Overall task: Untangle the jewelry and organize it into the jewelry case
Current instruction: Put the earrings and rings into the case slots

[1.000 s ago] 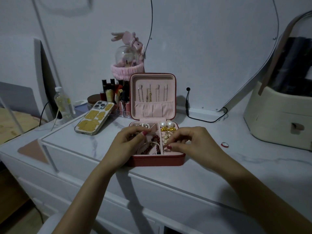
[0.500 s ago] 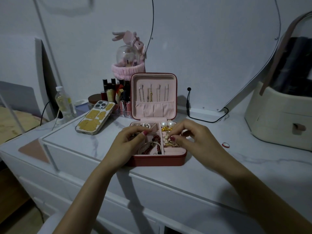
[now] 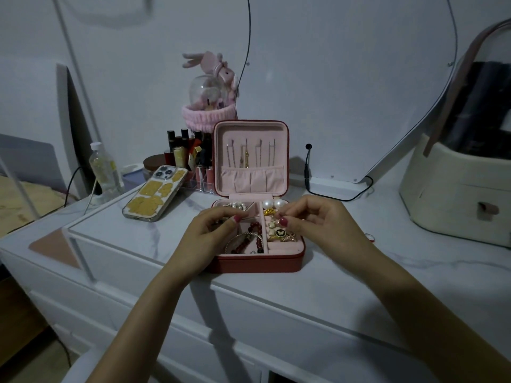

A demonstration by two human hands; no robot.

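A red jewelry case with pink lining stands open on the white marble top, its lid upright with chains hung inside. My left hand rests curled on the case's left compartment, thumb on a divider; whether it holds anything is hidden. My right hand hovers over the right compartment and pinches a small gold piece above a pile of gold charms. A red bead bracelet and a silver bangle lie in the front middle compartment. Two large pearls sit at the back.
A phone in a decorated case lies left of the case, with lipsticks and a clear bottle behind it. A cream cosmetic box stands at the right. A small red ring lies on the top beside my right wrist.
My right hand has risen from the front rim of the case towards its back right, lifting a small gold piece. My left hand has stayed put.
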